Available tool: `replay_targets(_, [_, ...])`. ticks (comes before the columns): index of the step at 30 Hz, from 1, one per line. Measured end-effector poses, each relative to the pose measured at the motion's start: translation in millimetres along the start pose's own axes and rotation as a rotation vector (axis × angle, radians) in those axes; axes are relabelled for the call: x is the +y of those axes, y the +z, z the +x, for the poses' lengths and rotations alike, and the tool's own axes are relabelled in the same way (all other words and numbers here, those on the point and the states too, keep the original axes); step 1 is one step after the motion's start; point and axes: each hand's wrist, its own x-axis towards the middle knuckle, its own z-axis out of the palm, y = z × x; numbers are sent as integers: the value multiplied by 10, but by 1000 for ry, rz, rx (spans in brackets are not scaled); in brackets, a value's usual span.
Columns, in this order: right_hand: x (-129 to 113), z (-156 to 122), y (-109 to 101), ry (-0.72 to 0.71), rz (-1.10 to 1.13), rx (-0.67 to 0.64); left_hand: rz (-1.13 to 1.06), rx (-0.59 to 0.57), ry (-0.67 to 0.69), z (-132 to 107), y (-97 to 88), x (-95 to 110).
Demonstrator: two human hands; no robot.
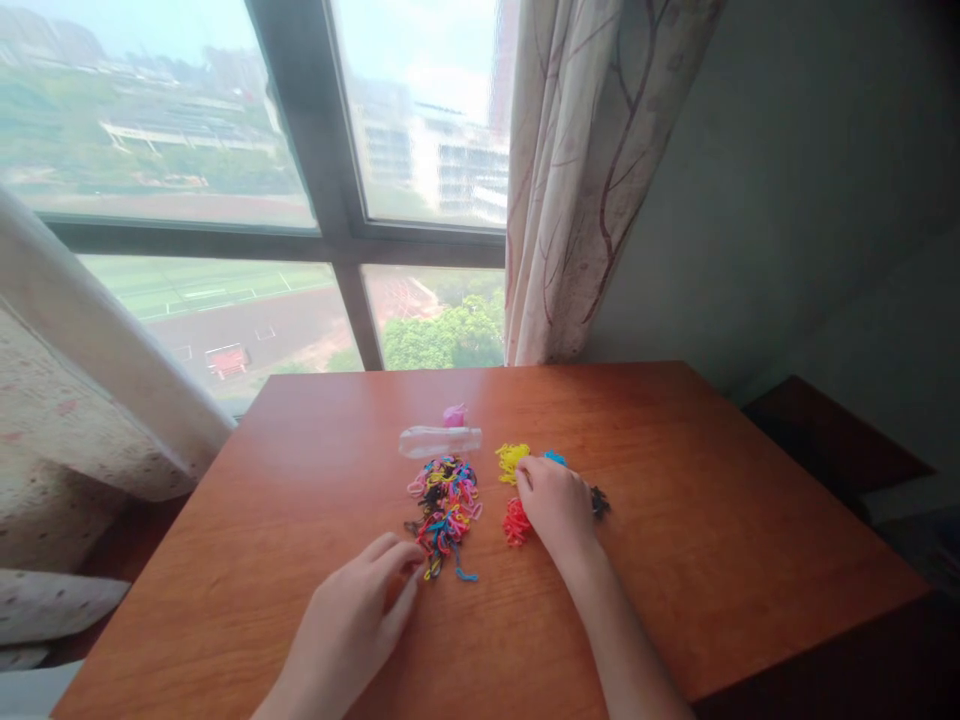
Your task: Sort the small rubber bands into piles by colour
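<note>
A mixed heap of small coloured rubber bands lies in the middle of the table. My left hand is at its lower left edge, thumb and fingertips pinched together; anything between them is too small to make out. To the right are sorted piles: yellow rubber bands, red rubber bands, blue rubber bands and black rubber bands. My right hand is over these piles, its closed fingertips at the lower edge of the yellow one. It partly covers the blue, red and black piles, and what it pinches is hidden.
Behind the heap lies a clear plastic container, with a small pink object just beyond it. The brown wooden table reaches the window. Curtains hang on both sides, and a dark wall is at right.
</note>
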Motion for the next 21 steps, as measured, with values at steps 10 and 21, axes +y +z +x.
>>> replay_targets(10, [-47,-132,-65,-41,119,47,3,-23,-73,-73,108,85])
replay_targets(21, [-353,-858,48,-189,370,-63,36,-19,-86,-73,139,117])
